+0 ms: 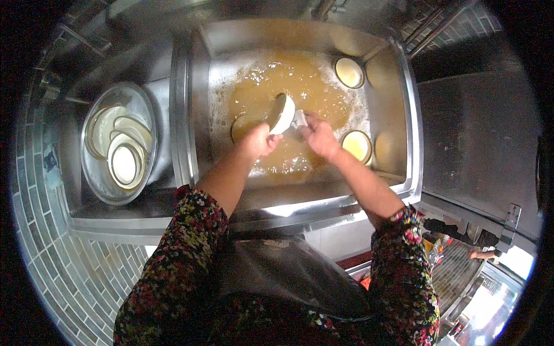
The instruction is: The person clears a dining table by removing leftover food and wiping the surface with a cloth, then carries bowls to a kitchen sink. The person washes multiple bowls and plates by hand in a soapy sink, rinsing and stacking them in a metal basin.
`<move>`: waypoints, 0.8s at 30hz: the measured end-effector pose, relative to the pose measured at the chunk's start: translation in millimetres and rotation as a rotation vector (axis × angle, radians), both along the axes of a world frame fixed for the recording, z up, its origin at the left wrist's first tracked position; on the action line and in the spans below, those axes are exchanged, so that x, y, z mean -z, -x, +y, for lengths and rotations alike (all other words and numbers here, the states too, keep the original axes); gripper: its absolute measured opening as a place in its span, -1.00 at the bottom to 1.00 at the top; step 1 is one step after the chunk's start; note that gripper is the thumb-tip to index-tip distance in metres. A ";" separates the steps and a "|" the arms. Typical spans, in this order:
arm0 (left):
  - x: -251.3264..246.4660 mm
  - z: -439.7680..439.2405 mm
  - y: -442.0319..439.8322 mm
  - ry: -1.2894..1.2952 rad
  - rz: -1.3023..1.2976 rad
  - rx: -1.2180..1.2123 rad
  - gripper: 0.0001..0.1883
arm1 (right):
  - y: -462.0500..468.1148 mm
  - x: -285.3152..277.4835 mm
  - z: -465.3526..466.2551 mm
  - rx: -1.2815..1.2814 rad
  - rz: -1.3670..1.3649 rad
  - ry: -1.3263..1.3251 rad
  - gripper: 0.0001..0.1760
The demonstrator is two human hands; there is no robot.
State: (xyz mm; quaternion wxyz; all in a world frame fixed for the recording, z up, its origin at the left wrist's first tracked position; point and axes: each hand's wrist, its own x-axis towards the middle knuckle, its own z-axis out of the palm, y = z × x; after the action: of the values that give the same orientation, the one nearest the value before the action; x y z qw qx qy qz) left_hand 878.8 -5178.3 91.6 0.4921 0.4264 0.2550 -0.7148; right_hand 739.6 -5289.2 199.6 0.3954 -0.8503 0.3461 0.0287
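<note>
My left hand (259, 140) grips a bowl (285, 116), white on the side that faces right and tilted on edge above the water. Just right of it, my right hand (319, 133) pinches a pale, crumpled cloth (299, 118); whether the cloth touches the bowl I cannot tell. Both hands are over a stainless steel sink basin (389, 112) holding brownish, sudsy water (288, 78). One bowl (349, 72) floats or rests at the far right corner. Nearer to me on the right is another bowl (356, 146) with yellowish liquid inside. A rounded rim (237, 129) shows partly under water behind my left hand.
In the left basin stands a large metal bowl (119, 192) with several white bowls (124, 163) stacked and leaning inside. A steel divider (181, 108) separates the basins. A dark metal surface (476, 129) lies to the right. Another person's arm (482, 255) shows at the lower right.
</note>
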 end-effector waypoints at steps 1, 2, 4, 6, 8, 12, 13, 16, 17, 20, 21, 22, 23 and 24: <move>-11.0 -2.3 8.0 0.066 0.123 -0.040 -0.75 | 14.3 14.2 9.2 -0.024 -0.314 0.198 -0.62; -13.3 -4.5 7.1 0.118 0.137 0.007 -0.76 | 4.2 -1.5 24.0 -0.043 -0.370 0.267 -0.62; -25.7 -12.0 11.5 0.222 0.174 0.125 -0.71 | -17.5 -26.0 41.3 0.001 -0.487 0.423 -0.63; -70.3 -11.9 14.5 0.189 0.064 0.291 -0.69 | -30.3 -32.4 35.2 0.126 -0.615 0.582 -0.64; -82.2 -0.8 6.0 0.555 0.281 0.384 -0.69 | -38.5 -53.6 16.9 0.308 -0.402 0.309 -0.65; -69.9 -5.0 7.4 0.706 0.307 0.418 -0.70 | -50.1 -42.0 -29.8 0.602 -0.517 -0.784 -0.68; -71.0 -2.5 1.4 0.737 0.271 0.350 -0.72 | -60.0 -49.0 -22.5 0.667 -0.545 -0.841 -0.69; -73.8 3.6 -10.8 0.914 0.250 0.096 -0.78 | -73.3 -34.6 6.5 0.765 -0.583 -1.050 -0.70; -76.5 2.3 -13.0 1.045 0.304 0.002 -0.80 | -65.5 -14.7 5.3 0.748 -0.586 -1.130 -0.71; -146.2 21.0 -52.4 0.991 -0.153 -0.179 -0.77 | -50.0 12.3 24.9 0.261 -0.218 -0.496 -0.66; -168.8 34.6 -70.8 0.985 -0.336 -0.238 -0.74 | -40.9 48.5 20.6 -0.035 -0.182 -0.048 -0.58; -170.5 63.1 -95.5 0.935 -0.596 -0.294 -0.75 | -40.1 63.7 19.8 -0.018 -0.160 -0.208 -0.61; -172.7 94.6 -123.5 0.824 -0.882 -0.337 -0.77 | -42.6 58.6 20.5 -0.130 -0.091 -0.080 -0.65; -174.5 128.5 -151.9 0.655 -1.147 -0.372 -0.78 | -50.4 45.8 25.7 -0.240 -0.020 0.047 -0.69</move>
State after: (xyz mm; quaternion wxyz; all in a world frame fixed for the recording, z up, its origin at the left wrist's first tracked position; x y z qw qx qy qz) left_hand 1030.7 -5049.8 266.1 0.7675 0.5159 -0.2061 -0.3199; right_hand 790.0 -5263.6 153.8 0.3726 -0.8949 0.2383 0.0593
